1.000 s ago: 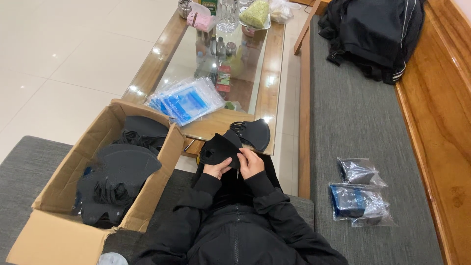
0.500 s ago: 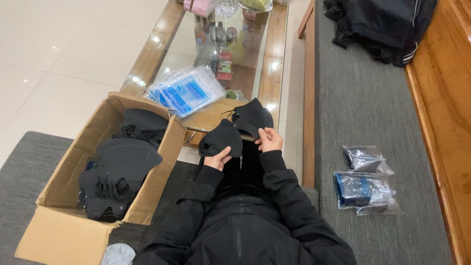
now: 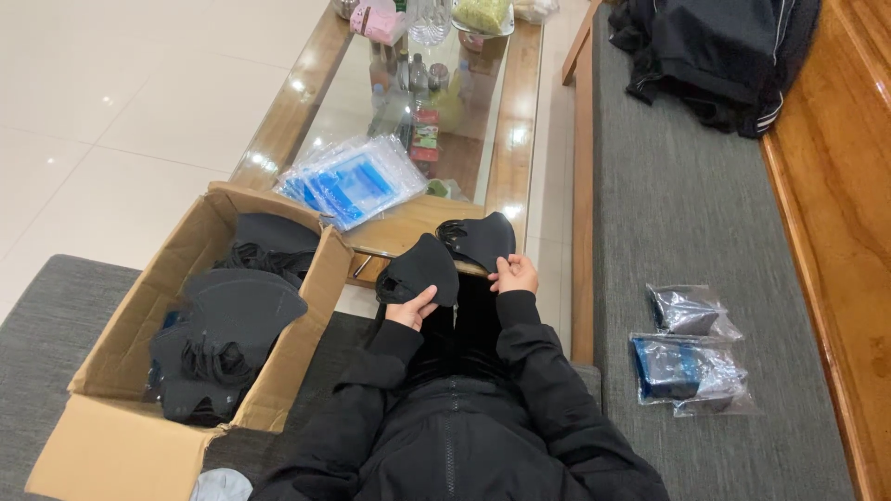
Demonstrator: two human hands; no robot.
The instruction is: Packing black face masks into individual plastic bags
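Since half a second earlier, both hands had drawn slightly further apart, separating the two black fabric face masks they carried; the view had otherwise held steady.

Left hand [image 3: 415, 305]: fingers curled shut on the lower edge of the nearer black fabric face mask [image 3: 419, 270], thumb pressed on its front. The mask stood raised above the person's lap, just in front of the table edge.

Right hand [image 3: 516, 275]: fingers pinched closed on the lower right corner of the second black fabric face mask [image 3: 479, 240], which lay higher and to the right, over the corner of the wooden glass-topped coffee table [image 3: 522, 111]. The two masks sat just beside each other; whether they touched could not be told.

Surroundings: an open brown cardboard box [image 3: 111, 348] holding more black masks stood on the grey cushion at the person's left. A stack of clear blue-printed plastic bags [image 3: 351, 179] lay on the table's near end. Two sealed clear packets [image 3: 691, 357] rested on the grey bench seat at the right, well apart from the hands. A black garment [image 3: 715, 51] lay heaped at the bench's far end.
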